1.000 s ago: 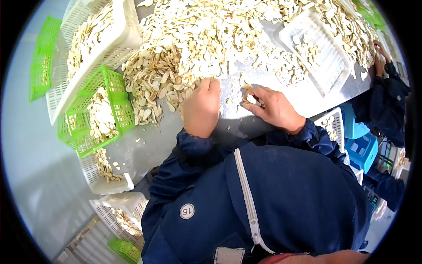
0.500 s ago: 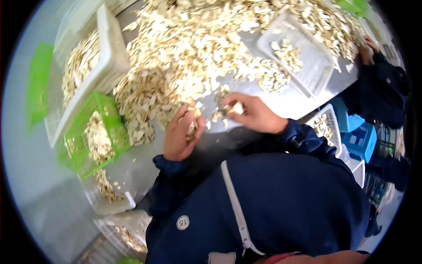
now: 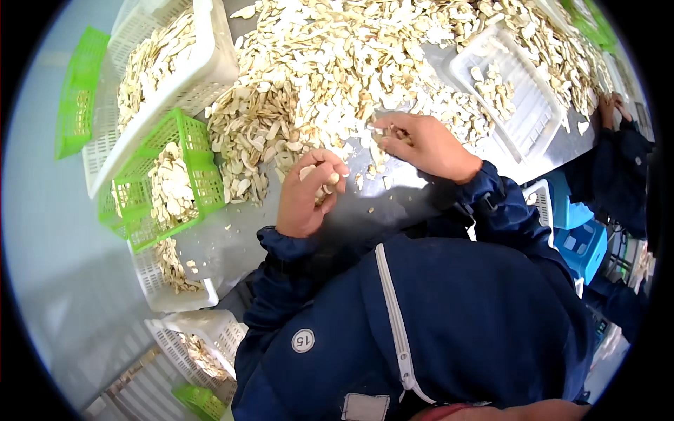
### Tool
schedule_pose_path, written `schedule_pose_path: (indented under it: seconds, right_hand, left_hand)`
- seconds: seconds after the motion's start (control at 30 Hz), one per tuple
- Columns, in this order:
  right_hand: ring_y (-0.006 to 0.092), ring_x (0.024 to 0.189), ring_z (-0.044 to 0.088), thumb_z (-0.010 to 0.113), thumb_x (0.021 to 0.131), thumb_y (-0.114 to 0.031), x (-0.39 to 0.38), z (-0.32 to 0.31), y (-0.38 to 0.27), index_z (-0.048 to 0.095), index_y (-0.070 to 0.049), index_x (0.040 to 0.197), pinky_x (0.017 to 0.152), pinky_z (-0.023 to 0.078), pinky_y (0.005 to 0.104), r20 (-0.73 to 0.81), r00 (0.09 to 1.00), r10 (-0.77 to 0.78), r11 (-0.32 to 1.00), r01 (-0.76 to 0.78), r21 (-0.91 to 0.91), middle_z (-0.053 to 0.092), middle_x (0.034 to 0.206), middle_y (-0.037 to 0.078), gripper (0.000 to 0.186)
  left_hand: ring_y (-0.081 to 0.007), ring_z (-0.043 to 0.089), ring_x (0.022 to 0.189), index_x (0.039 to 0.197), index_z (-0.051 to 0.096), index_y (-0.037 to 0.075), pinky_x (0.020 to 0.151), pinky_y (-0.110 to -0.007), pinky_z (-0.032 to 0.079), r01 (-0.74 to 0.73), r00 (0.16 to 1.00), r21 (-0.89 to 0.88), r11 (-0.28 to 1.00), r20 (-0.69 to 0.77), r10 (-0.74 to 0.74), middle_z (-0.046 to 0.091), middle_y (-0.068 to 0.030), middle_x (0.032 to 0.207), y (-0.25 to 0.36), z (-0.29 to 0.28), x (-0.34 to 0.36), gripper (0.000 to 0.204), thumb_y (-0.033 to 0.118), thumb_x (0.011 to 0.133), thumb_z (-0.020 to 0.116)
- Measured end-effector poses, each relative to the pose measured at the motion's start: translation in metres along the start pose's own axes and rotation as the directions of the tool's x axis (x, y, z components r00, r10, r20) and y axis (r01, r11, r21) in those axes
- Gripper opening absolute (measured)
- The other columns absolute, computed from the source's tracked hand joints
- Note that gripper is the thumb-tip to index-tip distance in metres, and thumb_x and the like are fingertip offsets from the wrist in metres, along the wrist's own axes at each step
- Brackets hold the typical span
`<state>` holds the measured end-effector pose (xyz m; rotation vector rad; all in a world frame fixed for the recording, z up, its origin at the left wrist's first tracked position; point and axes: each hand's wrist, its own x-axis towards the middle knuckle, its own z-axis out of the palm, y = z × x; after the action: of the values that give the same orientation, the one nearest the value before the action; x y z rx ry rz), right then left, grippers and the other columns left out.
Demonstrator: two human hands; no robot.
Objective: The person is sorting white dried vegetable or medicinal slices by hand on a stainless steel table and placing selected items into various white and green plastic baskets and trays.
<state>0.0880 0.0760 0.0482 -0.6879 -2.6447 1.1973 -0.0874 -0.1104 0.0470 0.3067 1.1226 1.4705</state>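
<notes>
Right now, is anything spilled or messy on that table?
Yes. Pale dried slices lie heaped loose across the metal table instead of in the baskets. A few stray bits sit near the left hand, and the green basket rests tilted against the white basket.

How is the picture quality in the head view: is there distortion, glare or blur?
Head view: strong fisheye bending, black corners around the circle; basket edges curve. Soft glare on the metal table. Left hand and right hand look reasonably sharp; the rim is softer.

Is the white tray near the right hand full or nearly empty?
Nearly empty: the white tray holds only a few pale slices, and its slotted bottom shows.
</notes>
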Motion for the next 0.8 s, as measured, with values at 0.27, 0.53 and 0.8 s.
schedule_pose_path:
  seconds: [0.27,0.53,0.8]
  right_hand:
    - [0.0310,0.072,0.069,0.065,0.095,-0.022,0.016,-0.002,0.009,0.065,-0.008,0.115,0.065,0.053,0.0370,-0.300,0.954,0.006,0.990,-0.048,-0.131,0.069,0.082,0.013,0.024]
    - [0.0155,0.068,0.064,0.066,0.096,-0.024,0.008,-0.007,0.018,0.070,-0.008,0.104,0.067,0.051,0.0289,-0.172,0.956,0.238,0.940,-0.182,0.290,0.068,0.083,0.003,0.019]
    - [0.0135,0.066,0.057,0.062,0.098,-0.023,0.011,0.001,0.003,0.065,-0.004,0.104,0.061,0.046,0.0276,-0.055,0.980,0.193,0.933,-0.166,0.319,0.064,0.080,0.004,0.020]
  left_hand:
    - [-0.0140,0.063,0.072,0.110,0.067,0.004,0.059,-0.025,0.045,-0.009,0.994,0.722,0.692,-0.070,0.086,0.068,-0.0059,0.084,0.000,0.018,0.011,0.020,0.017,0.096,0.061]
    - [-0.0311,0.068,0.087,0.116,0.068,0.012,0.074,-0.037,0.053,-0.333,0.918,0.934,0.131,0.289,0.273,0.070,-0.0117,0.100,-0.014,0.019,0.004,0.023,0.013,0.093,0.062]
    - [-0.0326,0.065,0.080,0.111,0.068,0.017,0.066,-0.041,0.052,-0.382,0.893,0.919,-0.096,0.394,0.218,0.064,-0.0077,0.091,-0.020,0.024,0.002,0.021,0.015,0.090,0.066]
